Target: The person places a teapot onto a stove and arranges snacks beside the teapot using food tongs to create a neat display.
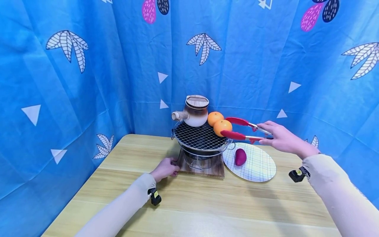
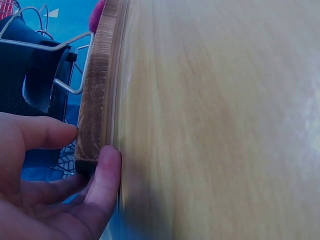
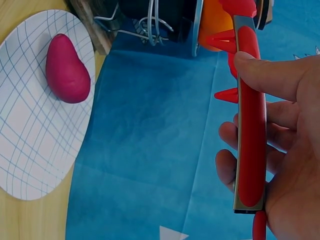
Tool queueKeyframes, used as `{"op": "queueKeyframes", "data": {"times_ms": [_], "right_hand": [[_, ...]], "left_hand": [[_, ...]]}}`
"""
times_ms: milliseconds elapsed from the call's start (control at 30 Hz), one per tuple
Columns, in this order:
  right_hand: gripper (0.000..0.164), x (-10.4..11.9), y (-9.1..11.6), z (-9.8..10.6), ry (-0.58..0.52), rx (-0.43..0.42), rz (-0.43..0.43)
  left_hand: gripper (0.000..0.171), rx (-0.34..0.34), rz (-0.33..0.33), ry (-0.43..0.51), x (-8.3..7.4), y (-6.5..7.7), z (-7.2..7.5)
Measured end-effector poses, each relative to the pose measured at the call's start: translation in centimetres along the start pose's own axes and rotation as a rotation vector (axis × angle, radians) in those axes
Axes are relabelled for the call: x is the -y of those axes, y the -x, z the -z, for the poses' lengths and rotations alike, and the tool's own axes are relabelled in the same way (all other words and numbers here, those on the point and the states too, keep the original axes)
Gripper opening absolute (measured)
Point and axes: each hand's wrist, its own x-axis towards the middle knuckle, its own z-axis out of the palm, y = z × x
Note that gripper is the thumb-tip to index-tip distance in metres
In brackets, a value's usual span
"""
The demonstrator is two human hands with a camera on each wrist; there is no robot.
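Observation:
My right hand [image 1: 279, 137] holds a pair of red-tipped tongs [image 3: 251, 120], fingers and thumb wrapped about the handles. Their spread tips reach the front orange [image 1: 222, 127], which sits on the round wire grill [image 1: 198, 136]. Right behind it is a second orange [image 1: 215, 118]. At the grill's back left stands a clay teapot [image 1: 196, 113] with a wooden lid and side handle. My left hand [image 1: 166, 169] pinches the left corner of the wooden base [image 2: 92, 100] under the stove, thumb on top and fingers at the edge below.
To the right of the stove, an oval checked plate [image 1: 260, 164] bears a purple sweet potato [image 1: 240, 157]. Wire handles [image 1: 232, 145] stick out at the grill's sides. A blue patterned curtain [image 1: 251, 65] hangs close behind the wooden table [image 1: 183, 204].

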Motion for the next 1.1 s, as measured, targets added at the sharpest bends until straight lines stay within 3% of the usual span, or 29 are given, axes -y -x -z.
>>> {"op": "queueKeyframes", "data": {"times_ms": [1100], "right_hand": [[0.078, 0.31, 0.32, -0.61, 0.022, 0.022, -0.017]], "left_hand": [[0.055, 0.004, -0.001, 0.011, 0.37, -0.04, -0.04]]}}
